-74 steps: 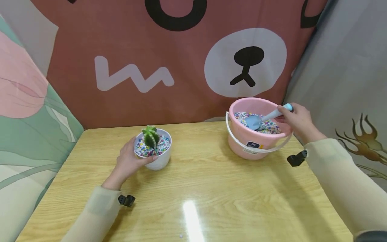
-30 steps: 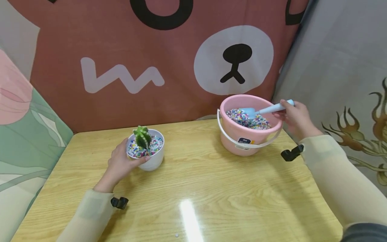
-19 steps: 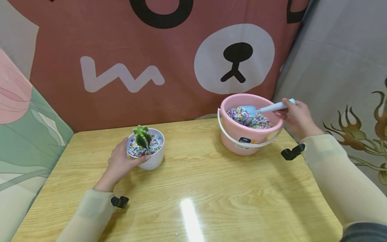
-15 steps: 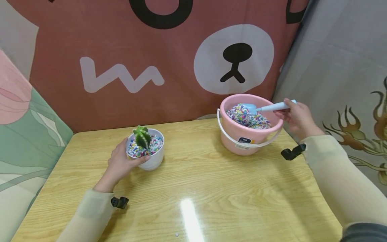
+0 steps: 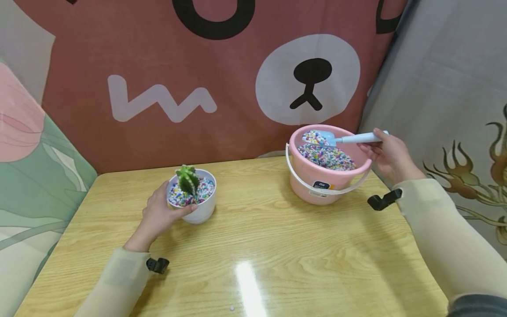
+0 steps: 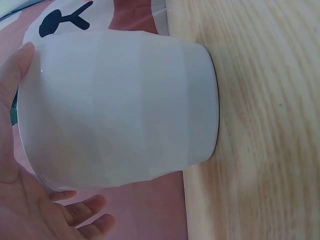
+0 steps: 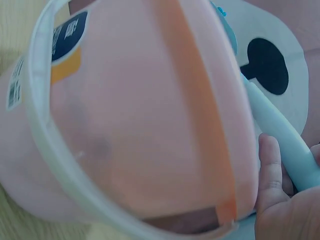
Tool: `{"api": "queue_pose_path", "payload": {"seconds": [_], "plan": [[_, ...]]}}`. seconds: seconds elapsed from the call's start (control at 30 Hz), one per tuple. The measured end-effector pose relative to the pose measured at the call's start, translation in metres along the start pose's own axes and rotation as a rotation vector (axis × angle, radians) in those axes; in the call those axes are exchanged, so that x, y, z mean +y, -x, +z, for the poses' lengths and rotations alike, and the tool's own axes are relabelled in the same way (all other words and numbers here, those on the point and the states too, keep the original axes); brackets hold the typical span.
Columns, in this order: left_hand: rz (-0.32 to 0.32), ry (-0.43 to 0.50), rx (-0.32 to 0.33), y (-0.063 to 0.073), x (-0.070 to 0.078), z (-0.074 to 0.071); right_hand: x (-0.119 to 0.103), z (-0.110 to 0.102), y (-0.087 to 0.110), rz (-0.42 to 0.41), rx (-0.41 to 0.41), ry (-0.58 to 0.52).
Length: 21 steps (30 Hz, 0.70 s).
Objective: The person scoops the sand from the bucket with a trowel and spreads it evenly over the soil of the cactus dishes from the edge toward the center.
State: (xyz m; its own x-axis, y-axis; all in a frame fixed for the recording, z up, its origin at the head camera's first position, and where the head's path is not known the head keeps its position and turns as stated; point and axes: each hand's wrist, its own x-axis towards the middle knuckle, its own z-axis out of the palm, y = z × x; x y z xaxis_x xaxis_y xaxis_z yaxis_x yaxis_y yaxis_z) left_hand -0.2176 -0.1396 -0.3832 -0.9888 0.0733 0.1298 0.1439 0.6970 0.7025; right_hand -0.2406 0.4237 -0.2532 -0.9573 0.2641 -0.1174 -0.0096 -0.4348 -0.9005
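Observation:
My left hand [image 5: 159, 215] grips the rim of a white flowerpot [image 5: 201, 214], its thumb along the near side. A small green cactus [image 5: 188, 179] stands in the pot among multicoloured beads [image 5: 205, 190]. In the left wrist view the pot's smooth white wall [image 6: 115, 107] fills the middle, its base on the table. On the right, my right hand [image 5: 392, 155] holds a light blue shovel [image 5: 359, 138] by its handle. Its blade carries a heap of beads [image 5: 313, 137] above those inside the pink bucket [image 5: 313, 179]. The right wrist view shows the handle [image 7: 282, 130] beyond the bucket wall.
The bucket's white carrying handle [image 5: 339, 191] hangs down its front. A wooden table [image 5: 277, 246] bears pot and bucket, with a tiny loose bead [image 5: 232, 308] near the front. Behind it hangs a reddish bear-print cloth [image 5: 233, 136], and a grey curtain [image 5: 428, 101] hangs at the right.
The shovel, first lying on the beads, has dug in and come up with a heap on its blade. My left hand stays on the flowerpot. The head view has shifted slightly.

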Motion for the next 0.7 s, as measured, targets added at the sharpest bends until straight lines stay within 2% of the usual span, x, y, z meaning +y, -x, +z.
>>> {"api": "queue_pose_path", "payload": {"seconds": [0.13, 0.4, 0.7], "plan": [[0.010, 0.009, 0.006, 0.000, 0.000, -0.001, -0.001, 0.015, 0.002, 0.021, -0.043, -0.022], [0.006, 0.011, 0.010, -0.001, 0.001, 0.000, 0.007, 0.053, 0.002, -0.002, -0.079, 0.099], [0.000, 0.015, 0.005, -0.007, 0.003, 0.007, 0.022, 0.082, -0.001, -0.024, -0.148, 0.135]]}}
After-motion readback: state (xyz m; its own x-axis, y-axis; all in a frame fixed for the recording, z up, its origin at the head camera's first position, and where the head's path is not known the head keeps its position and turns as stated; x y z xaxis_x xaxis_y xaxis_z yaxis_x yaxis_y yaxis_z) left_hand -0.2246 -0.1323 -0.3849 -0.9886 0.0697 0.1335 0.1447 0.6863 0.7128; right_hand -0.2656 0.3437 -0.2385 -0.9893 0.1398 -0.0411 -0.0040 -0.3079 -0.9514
